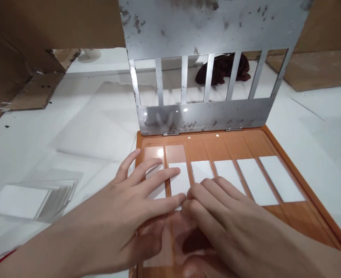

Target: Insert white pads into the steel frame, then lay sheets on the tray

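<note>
An orange tray [231, 144] with long slots holds several white cards [257, 181] in a row. Clear strips [174, 153] lie in its two leftmost slots, running above and below the cards there. My left hand [132, 204] is spread over those slots, its fingertips on or just above the second white card [178, 179]. Beside it, my right hand [216, 220] has its fingers curled together at the lower part of the second and third slots; whatever they may hold is hidden. A hinged metal frame [205, 116] with rectangular openings stands raised at the tray's back edge.
A stack of white cards and clear pieces [19, 200] lies on the white table [100, 100] at the left. Cardboard [326, 69] stands at the back right, more [28, 88] at the left. A dark red cloth-like item [222, 69] shows behind the frame.
</note>
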{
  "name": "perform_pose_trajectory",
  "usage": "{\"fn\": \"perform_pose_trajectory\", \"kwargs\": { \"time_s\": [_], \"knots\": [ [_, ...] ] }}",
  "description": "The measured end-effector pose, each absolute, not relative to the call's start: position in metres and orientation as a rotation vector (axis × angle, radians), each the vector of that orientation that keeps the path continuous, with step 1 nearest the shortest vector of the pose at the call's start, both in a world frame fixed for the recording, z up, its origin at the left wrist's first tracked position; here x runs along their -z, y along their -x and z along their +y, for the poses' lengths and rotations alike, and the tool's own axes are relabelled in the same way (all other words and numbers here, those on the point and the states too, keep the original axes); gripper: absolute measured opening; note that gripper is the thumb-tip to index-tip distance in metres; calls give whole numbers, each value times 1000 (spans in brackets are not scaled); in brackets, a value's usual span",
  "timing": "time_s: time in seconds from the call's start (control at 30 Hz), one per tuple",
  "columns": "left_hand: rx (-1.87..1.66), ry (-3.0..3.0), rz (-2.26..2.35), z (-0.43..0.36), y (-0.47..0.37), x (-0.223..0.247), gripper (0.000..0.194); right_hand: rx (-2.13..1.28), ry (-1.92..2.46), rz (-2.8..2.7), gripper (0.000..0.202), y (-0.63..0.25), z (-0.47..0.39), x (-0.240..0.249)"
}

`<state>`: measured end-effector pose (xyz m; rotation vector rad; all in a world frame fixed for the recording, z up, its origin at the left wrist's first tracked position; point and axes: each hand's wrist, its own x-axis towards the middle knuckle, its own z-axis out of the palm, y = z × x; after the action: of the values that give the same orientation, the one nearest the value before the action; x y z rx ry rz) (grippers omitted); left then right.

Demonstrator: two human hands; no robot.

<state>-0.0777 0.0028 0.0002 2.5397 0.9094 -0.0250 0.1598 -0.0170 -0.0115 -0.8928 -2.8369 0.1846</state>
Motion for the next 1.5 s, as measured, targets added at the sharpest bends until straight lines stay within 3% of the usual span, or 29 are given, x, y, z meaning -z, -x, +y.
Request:
{"fn": "perform_pose_trajectory", "kwargs": {
  "time_s": [0.1, 0.2, 0.3, 0.4, 0.77, 0.9, 1.13, 1.5],
  "knots": [
    [-4, -2555, 899, 0, 81, 4, 37, -107, 877, -2843, 45, -154, -19, 21],
    [-70, -2614, 894, -2, 83, 7, 50, -183, 952, -2786, 41, -154, -13, 23],
    [-97, -2595, 907, -7, 82, 6, 43, -298, 945, -2762, 32, -157, -2, 22],
    [-98, -2552, 908, -12, 79, 4, 36, -482, 936, -2762, 28, -161, 12, 22],
    [-114, -2479, 888, -14, 77, 3, 39, -1209, 1067, -2599, 31, -167, 43, 5],
    [-100, -2522, 889, -13, 79, 5, 52, -1358, 1008, -2565, 33, -167, 44, 1],
    [-66, -2551, 872, -12, 78, 3, 62, -1453, 1035, -2492, 33, -172, 45, -2],
    [-94, -2525, 875, -12, 78, 3, 44, -1154, 1038, -2545, 18, -168, 42, 18]
  ]
}}
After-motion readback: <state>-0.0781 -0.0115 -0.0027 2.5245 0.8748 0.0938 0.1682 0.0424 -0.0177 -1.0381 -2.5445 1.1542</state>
